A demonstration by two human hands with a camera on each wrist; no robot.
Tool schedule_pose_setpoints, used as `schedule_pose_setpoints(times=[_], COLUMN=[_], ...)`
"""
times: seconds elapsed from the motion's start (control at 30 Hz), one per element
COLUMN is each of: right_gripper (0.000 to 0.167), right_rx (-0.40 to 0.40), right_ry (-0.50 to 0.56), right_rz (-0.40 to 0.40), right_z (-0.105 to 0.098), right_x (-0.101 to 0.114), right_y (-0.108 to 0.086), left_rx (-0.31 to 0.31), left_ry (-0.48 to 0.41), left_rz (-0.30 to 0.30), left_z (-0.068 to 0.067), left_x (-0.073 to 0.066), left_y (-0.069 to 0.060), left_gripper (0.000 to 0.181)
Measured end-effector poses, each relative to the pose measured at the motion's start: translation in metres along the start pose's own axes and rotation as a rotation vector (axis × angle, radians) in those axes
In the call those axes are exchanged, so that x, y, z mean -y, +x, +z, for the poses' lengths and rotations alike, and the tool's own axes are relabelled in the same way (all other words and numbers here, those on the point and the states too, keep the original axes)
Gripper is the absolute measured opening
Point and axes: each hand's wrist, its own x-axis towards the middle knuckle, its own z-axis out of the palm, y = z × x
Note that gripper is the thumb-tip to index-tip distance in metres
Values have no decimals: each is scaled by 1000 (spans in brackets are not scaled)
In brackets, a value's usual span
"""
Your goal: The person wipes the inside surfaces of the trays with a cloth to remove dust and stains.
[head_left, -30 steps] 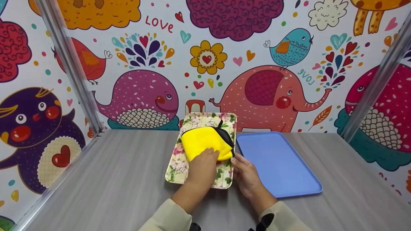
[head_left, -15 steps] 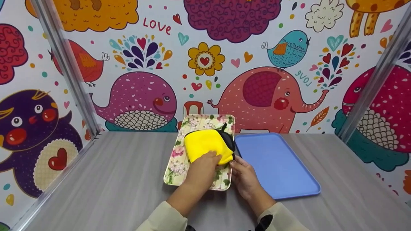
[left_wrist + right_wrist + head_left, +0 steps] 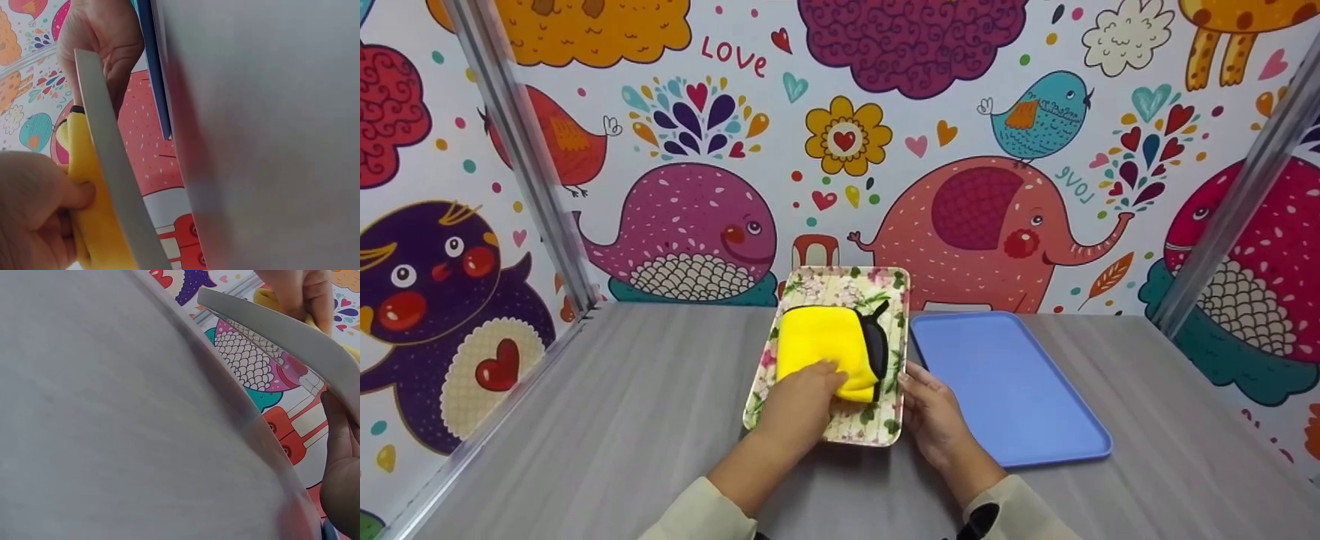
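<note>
A floral tray (image 3: 847,281) is held up off the table, tilted toward me. My right hand (image 3: 936,412) grips its right edge, with the thumb on the rim. On the tray's face lies a folded yellow cloth (image 3: 819,334) with black edging and a dark underside showing at its right. My left hand (image 3: 799,405) holds the cloth bunched against the tray. In the left wrist view, the thumb presses into the yellow cloth (image 3: 98,219) and the other fingers curl at it. The right wrist view shows the tray (image 3: 281,329) edge-on, with the right hand (image 3: 343,467) below.
A blue tray (image 3: 1012,390) lies flat on the grey wood-grain table (image 3: 645,405) to the right, close to my right hand. Behind stands a wall (image 3: 825,67) printed with cartoon animals. Metal posts (image 3: 529,165) rise at both back corners.
My left hand slid the yellow cloth slightly right and down, then left across the floral tray, where it now sits lower. The right hand and the blue tray stay nearly in place.
</note>
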Motion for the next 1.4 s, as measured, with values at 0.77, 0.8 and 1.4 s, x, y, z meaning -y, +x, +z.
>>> schedule_pose_setpoints(times=[0.77,0.8,1.4], right_gripper=[54,54,57], right_rx=[-9,-10,7], right_ry=[17,17,21], right_rz=[-23,-23,-23], right_z=[0,0,-1], right_x=[5,5,2], right_y=[2,2,1], left_rx=[44,40,47], left_ry=[48,44,-75], left_rz=[-293,-295,-216], left_z=[-6,-6,-5], left_x=[9,8,-14], left_y=[-8,-9,-19], left_gripper=[45,45,36])
